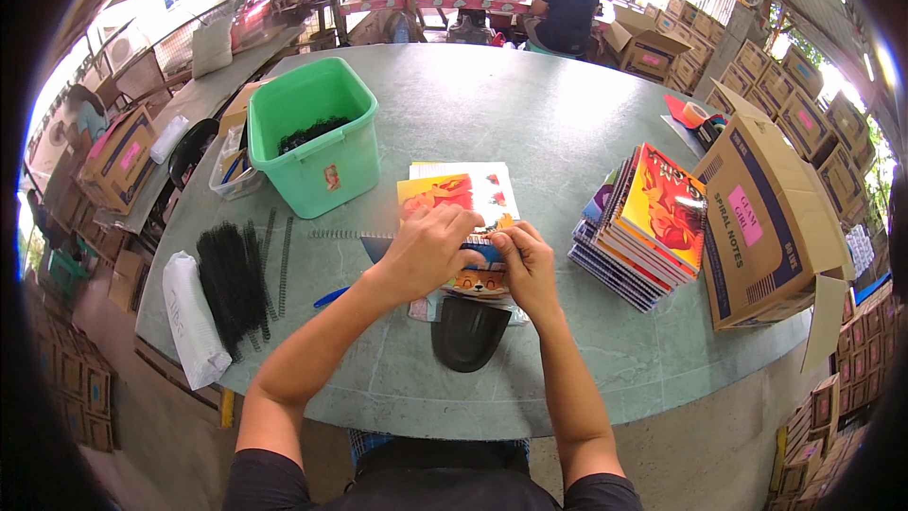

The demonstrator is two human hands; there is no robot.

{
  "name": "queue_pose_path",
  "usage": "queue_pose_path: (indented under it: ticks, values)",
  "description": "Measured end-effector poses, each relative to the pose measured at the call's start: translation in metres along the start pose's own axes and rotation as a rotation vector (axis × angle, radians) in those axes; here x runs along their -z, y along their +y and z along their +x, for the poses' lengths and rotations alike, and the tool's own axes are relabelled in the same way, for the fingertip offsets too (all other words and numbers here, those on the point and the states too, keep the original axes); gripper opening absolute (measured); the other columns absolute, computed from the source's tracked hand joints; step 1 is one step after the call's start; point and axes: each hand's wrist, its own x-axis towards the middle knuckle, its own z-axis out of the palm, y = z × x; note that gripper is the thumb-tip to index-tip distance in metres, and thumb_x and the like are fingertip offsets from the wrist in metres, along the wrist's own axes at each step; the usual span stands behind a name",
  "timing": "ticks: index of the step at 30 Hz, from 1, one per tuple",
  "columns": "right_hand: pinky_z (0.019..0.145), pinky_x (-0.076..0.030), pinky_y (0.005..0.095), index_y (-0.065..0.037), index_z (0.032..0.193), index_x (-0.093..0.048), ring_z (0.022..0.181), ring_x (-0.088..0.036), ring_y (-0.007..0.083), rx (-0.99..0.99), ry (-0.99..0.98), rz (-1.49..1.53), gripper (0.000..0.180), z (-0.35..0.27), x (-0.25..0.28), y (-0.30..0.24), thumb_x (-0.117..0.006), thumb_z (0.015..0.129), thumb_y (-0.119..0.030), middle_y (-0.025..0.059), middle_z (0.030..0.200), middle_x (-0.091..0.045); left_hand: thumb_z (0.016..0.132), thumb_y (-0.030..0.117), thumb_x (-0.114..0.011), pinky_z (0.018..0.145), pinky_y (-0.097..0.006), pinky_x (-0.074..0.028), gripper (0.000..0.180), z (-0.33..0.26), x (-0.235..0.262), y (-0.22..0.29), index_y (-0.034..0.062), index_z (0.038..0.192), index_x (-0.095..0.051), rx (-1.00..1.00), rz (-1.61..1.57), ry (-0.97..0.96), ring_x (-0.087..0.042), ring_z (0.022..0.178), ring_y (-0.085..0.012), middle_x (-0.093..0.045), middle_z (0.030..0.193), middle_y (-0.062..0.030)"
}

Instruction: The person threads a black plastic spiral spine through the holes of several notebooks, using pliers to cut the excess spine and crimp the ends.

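In the middle of the table, both hands meet at the top edge of a small notebook (480,284) with a cartoon animal face on its cover. My left hand (427,244) is closed over that edge, and a spiral coil (339,234) sticks out to its left. Thumb and fingers of my right hand (526,265) pinch the notebook's top right. How far the coil runs through the holes is hidden by my fingers. Beyond lies a pad with a red and yellow cover (433,191). A dark rounded block (470,339) sits below the notebook.
Left: a green bin (312,170) with black coils inside, a pile of black coils (230,279), a white wrapped packet (192,317) and a blue pen (331,297). Right: stacked spiral notebooks (653,218) beside an open carton (766,218). A person (566,9) sits beyond the table.
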Motion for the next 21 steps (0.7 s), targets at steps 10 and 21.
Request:
queue_pose_path:
  ticks: [10, 21]
  values:
    - [0.07, -0.044, 0.0258, 0.001, 0.089, -0.066, 0.076, -0.057, 0.015, -0.028, -0.021, -0.016, 0.014, 0.0, -0.001, -0.004, -0.061, 0.087, -0.012, 0.0083, 0.083, -0.06, 0.085, 0.018, -0.059, 0.079, -0.041, -0.045, 0.014, 0.003, 0.005, -0.005, 0.0047, 0.088, -0.062, 0.078, 0.012, -0.161, -0.058, 0.09, -0.0306, -0.063, 0.089, -0.0139]
    - [0.079, -0.048, 0.0269, 0.0, 0.094, -0.065, 0.091, -0.062, 0.014, -0.093, -0.037, 0.195, 0.017, -0.006, 0.002, 0.003, -0.07, 0.078, -0.004, 0.0095, 0.096, -0.067, 0.083, 0.027, -0.062, 0.08, -0.043, -0.041, 0.026, 0.001, 0.011, 0.006, 0.0065, 0.1, -0.06, 0.055, 0.176, -0.127, -0.055, 0.091, -0.0297, -0.059, 0.096, -0.0114]
